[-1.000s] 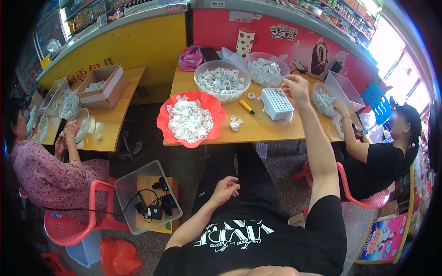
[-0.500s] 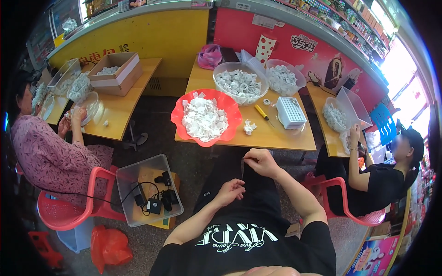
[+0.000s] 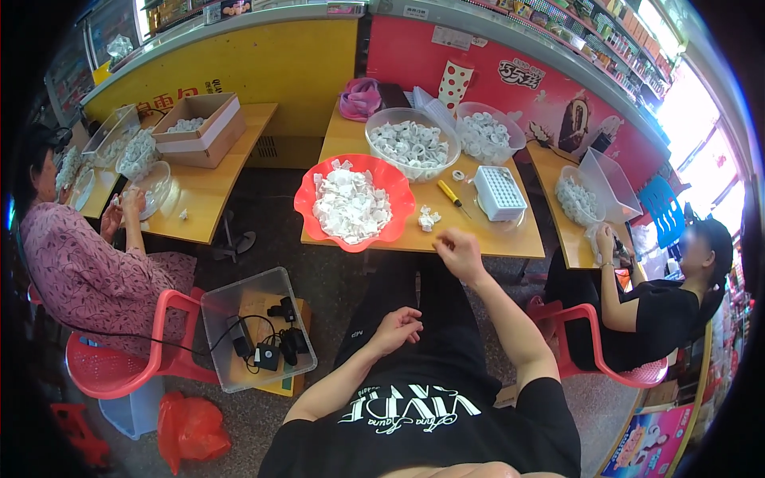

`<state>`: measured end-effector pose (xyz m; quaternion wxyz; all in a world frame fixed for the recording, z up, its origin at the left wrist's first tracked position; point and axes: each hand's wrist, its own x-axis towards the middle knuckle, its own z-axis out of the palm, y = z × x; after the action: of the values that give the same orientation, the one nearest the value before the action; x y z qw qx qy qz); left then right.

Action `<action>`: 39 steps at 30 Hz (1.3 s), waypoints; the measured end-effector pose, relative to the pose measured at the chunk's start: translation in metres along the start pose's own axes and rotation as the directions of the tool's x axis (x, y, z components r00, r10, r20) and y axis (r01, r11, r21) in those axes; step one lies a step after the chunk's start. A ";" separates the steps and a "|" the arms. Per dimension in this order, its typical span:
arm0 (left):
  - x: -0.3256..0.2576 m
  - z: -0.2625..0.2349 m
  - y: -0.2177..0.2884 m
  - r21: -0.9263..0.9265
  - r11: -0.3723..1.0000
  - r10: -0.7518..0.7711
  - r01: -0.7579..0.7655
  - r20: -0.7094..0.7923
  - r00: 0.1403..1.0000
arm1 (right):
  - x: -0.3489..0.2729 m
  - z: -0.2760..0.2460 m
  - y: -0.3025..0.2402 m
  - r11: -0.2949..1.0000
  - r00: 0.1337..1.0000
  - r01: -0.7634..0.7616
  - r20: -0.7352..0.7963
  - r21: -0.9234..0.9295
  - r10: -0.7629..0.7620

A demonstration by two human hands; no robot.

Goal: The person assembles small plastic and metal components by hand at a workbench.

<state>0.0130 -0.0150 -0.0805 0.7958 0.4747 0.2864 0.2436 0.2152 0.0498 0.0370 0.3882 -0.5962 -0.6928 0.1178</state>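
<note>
My right hand (image 3: 460,255) is at the front edge of the wooden table (image 3: 502,239), its fingers loosely bent and apart, with nothing visible in them. Just beyond its fingertips lies a small cluster of white plastic pieces (image 3: 429,217). Over my lap rests my left hand (image 3: 398,331), fingers half curled and apart, holding nothing I can see. A red scalloped bowl (image 3: 403,215) full of small white pieces overhangs the table's front edge. Behind the cluster lie a yellow-handled screwdriver (image 3: 449,192) and a single white ring (image 3: 458,174). To their right stands a stack of white perforated trays (image 3: 500,193).
Two clear bowls (image 3: 453,151) of white rings stand at the back, near a pink cloth (image 3: 360,99). Beside my left leg, a clear bin (image 3: 211,342) holds black adapters. Two people work at side tables, left (image 3: 103,271) and right (image 3: 669,319), on red chairs.
My right hand has moved forward from over my lap to the table edge, its pinched fingers loosening. The left hand has stayed almost where it was.
</note>
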 end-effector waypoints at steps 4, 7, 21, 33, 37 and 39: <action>0.000 -0.001 -0.001 0.005 1.000 -0.002 0.002 0.002 1.000 | 0.027 0.009 -0.005 0.969 0.996 -0.017 -0.088 -0.245 -0.005; -0.002 0.001 0.001 0.008 0.999 -0.031 0.031 -0.005 1.000 | 0.040 0.020 0.006 0.953 0.997 -0.022 -0.073 -0.301 0.000; -0.002 -0.001 0.001 0.016 0.999 -0.031 0.031 0.003 1.000 | 0.082 0.035 -0.072 0.933 0.936 0.348 0.090 -0.091 -0.340; 0.001 0.003 0.002 -0.009 0.999 -0.034 0.034 -0.019 0.999 | 0.078 0.025 -0.057 0.904 0.929 0.368 0.051 -0.217 -0.366; -0.002 -0.002 0.001 0.041 0.998 -0.036 0.038 -0.040 0.999 | 0.069 0.005 -0.040 0.910 0.889 0.407 -0.192 -0.077 -0.415; 0.000 0.001 0.001 0.014 0.999 -0.040 0.041 -0.053 0.998 | 0.062 -0.008 -0.013 0.959 0.952 0.275 -0.118 -0.064 -0.281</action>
<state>0.0137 -0.0147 -0.0792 0.7892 0.4682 0.3186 0.2376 0.2116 0.1007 0.0746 0.4297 -0.5079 -0.7465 0.0078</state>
